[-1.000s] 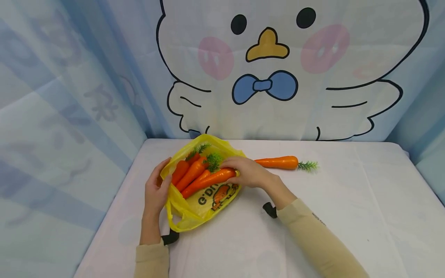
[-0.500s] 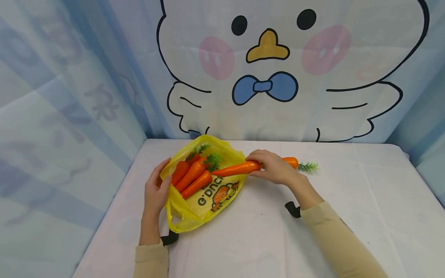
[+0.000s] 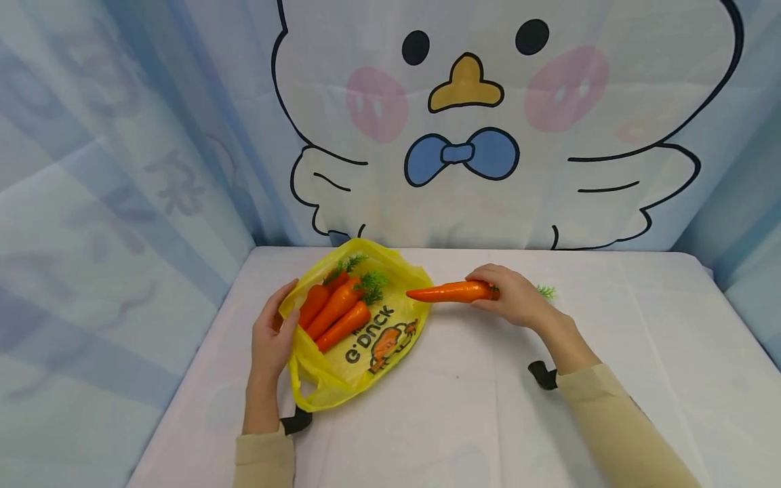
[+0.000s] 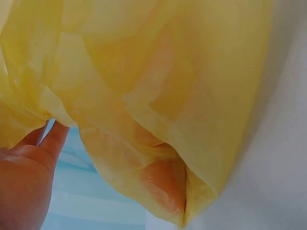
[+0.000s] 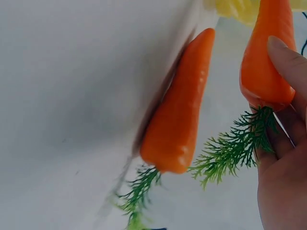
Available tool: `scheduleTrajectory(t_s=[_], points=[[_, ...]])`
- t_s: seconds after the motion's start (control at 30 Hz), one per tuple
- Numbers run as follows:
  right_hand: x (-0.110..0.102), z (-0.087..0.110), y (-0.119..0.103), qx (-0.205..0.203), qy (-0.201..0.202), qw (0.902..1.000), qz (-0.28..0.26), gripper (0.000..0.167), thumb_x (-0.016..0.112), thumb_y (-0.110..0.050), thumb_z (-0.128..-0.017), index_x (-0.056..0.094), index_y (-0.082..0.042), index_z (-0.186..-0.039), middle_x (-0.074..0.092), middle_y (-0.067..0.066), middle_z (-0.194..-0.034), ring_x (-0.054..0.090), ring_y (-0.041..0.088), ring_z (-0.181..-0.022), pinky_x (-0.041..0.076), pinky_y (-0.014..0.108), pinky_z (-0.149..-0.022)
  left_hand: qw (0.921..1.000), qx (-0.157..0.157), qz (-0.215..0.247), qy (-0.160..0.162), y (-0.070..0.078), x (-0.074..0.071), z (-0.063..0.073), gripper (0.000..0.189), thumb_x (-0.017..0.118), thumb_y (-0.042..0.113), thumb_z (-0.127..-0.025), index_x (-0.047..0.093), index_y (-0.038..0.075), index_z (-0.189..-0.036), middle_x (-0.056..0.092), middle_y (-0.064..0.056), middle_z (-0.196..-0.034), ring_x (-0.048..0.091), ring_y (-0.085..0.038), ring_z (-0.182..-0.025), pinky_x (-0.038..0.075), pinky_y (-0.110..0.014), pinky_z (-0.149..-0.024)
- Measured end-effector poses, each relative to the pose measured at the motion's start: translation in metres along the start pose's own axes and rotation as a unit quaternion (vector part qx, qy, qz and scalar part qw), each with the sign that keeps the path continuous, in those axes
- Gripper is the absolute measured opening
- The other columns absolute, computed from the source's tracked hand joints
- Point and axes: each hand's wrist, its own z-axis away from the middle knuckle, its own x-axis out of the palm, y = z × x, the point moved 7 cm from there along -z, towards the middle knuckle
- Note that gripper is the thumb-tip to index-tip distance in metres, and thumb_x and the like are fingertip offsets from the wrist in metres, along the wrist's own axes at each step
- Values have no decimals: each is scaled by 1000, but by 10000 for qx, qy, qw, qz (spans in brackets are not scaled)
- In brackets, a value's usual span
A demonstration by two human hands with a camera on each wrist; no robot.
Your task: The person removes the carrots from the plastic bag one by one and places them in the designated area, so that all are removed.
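My left hand [image 3: 273, 332] holds the left rim of a yellow plastic bag [image 3: 396, 271], thumb on the near side of the edge and fingers behind it. The bag lies with its mouth facing up, and several orange carrots [image 3: 332, 310] with green tops rest inside on its left. Right of the bag, my right hand [image 3: 509, 296] grips another carrot [image 3: 450, 292] by its thick end, its tip pointing at the bag's rim. In the right wrist view, thumb and fingers pinch it just above its leafy top. A second loose carrot [image 5: 177, 110] lies on the table, mostly hidden behind that hand in the head view.
A white cloth covers the table [image 3: 439, 420]. Behind it hangs a curtain [image 3: 488, 210] with a cartoon figure, and a blue curtain [image 3: 122, 271] borders the left side. Black straps [image 3: 543, 375] show at both wrists.
My right hand has drawn a carrot out of the bag and moved it right, over the loose carrot on the table. The left hand keeps its hold on the bag's rim.
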Motion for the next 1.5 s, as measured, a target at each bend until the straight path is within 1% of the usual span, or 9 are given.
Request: scheduleTrajectory(t_s=[0.23,0.4,0.53,0.63,0.77,0.97,1.27,1.43,1.5], points=[[1,13,20,66,44,10000,46,40,78,-4,-86,66,0,-124,63,16,-125,58,35,-111,46,54,-100,9999,-10,-92,51,1,-3,2,47,51,-1,-101,53,11,-146,51,0,-148,43,-14,-136,35,-20,-110],[0,21,28,251,17,9997,29,44,78,-6,-87,65,-1,-129,63,17,-127,57,36,-113,45,55,-101,9999,84,-43,55,2,-4,2,47,51,-2,-100,53,10,-146,51,-1,-148,43,-14,-135,36,-19,-109],[0,26,36,582,-63,9983,-50,47,78,-9,-88,64,-6,-133,62,16,-130,54,37,-117,43,58,-102,9999,122,-19,66,3,-4,1,48,50,-3,-100,53,9,-146,51,-2,-148,44,-15,-135,36,-20,-109],[-1,30,43,672,-54,9977,67,48,79,-10,-87,64,-4,-132,61,19,-131,51,40,-120,41,60,-103,9999,117,-13,64,3,-4,1,48,50,-4,-99,53,8,-146,51,-2,-148,44,-15,-135,36,-20,-109],[-2,34,46,519,34,9983,260,46,80,-10,-86,64,2,-128,60,25,-130,48,44,-122,37,61,-106,9999,93,-42,54,2,-4,0,48,50,-4,-99,53,9,-146,51,-2,-148,44,-15,-135,36,-21,-110],[0,37,50,638,26,9974,343,48,80,-14,-87,63,5,-128,54,27,-134,47,46,-123,37,62,-106,9999,131,-8,59,1,-4,0,48,50,-5,-99,53,8,-145,52,-3,-147,44,-16,-135,35,-21,-110],[7,34,56,1049,-101,9938,354,50,78,-14,-88,63,2,-133,56,22,-134,47,43,-122,39,62,-103,9998,146,96,85,1,-3,1,48,50,-7,-98,54,6,-144,52,-3,-147,44,-17,-136,36,-21,-110],[4,36,57,1021,-16,9937,456,49,79,-14,-88,63,2,-132,55,24,-134,47,44,-121,39,63,-104,9998,120,102,98,0,-2,1,48,50,-6,-98,54,7,-145,52,-2,-147,45,-16,-135,36,-20,-109],[2,37,56,932,43,9944,490,48,79,-13,-88,63,2,-130,54,25,-133,47,44,-122,38,63,-105,9999,116,78,98,1,-3,1,48,50,-6,-99,54,7,-145,52,-3,-147,45,-16,-135,36,-20,-109]])
